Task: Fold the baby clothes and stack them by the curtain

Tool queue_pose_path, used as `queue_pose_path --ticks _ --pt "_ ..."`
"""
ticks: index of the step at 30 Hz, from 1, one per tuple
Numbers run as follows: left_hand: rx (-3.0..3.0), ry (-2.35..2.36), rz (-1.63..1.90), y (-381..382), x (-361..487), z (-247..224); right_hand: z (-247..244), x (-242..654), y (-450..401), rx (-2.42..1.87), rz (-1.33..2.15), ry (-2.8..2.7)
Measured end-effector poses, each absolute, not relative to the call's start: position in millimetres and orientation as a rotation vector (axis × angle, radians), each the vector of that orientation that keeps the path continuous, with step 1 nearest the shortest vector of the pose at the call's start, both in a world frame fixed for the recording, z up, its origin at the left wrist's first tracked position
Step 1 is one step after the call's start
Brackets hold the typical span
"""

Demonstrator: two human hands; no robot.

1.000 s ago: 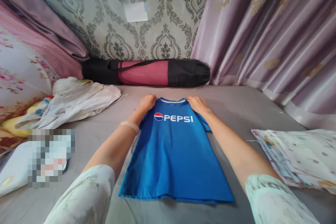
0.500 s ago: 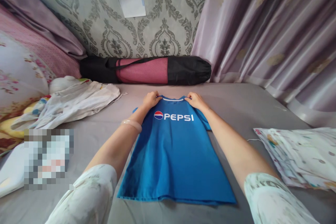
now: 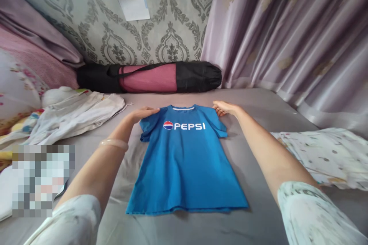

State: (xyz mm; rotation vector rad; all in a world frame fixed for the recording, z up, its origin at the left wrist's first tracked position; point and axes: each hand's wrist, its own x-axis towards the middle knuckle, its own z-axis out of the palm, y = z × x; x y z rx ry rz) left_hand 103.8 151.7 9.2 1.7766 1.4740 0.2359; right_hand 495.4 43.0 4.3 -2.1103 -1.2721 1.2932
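A blue T-shirt [image 3: 186, 164] with a white PEPSI print lies face up on the grey bed sheet, its collar away from me and its hem toward me. The short sleeves spread to both sides, the left one a little bunched. My left hand [image 3: 145, 113] is at the shirt's left shoulder, fingers stretched out and their tips on or just beside the fabric. Beside the right shoulder is my right hand [image 3: 225, 108], its index finger extended and the others loosely bent. I see no fabric pinched in either hand.
A black and pink rolled mat bag [image 3: 149, 77] lies along the wall. Folded patterned white cloth [image 3: 330, 157] is on the right. To the left are a crumpled pale garment [image 3: 92, 113] and a blurred-out item [image 3: 43, 180]. Curtains [image 3: 258, 38] hang at the right.
Both hands have let go of the collar and moved outward to the shirt's shoulders. The sleeves now show more fully. The view has shifted slightly to the right.
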Motion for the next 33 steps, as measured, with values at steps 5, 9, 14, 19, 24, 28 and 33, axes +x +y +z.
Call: queue_pose_path --ticks 5,9,14,19,24,28,33 --pt "1.61 1.337 0.281 138 81 11 9 501 16 -2.049 1.199 -1.349" --pt "1.58 1.284 0.273 134 69 13 4 497 13 -2.06 1.061 -1.428" --pt "1.661 1.364 0.385 146 61 13 -5 493 21 -2.081 0.997 -1.485" --pt "1.79 1.618 0.517 152 58 2 -5 488 25 -2.162 0.881 -1.462" --pt "1.677 1.785 0.514 136 54 -9 -5 485 27 -2.064 0.734 -1.48" --pt "1.825 1.735 0.607 120 50 -22 -12 484 29 -1.971 0.654 -1.467" --pt "2.009 1.639 0.732 102 47 -37 -19 487 31 -1.987 0.671 -1.478"
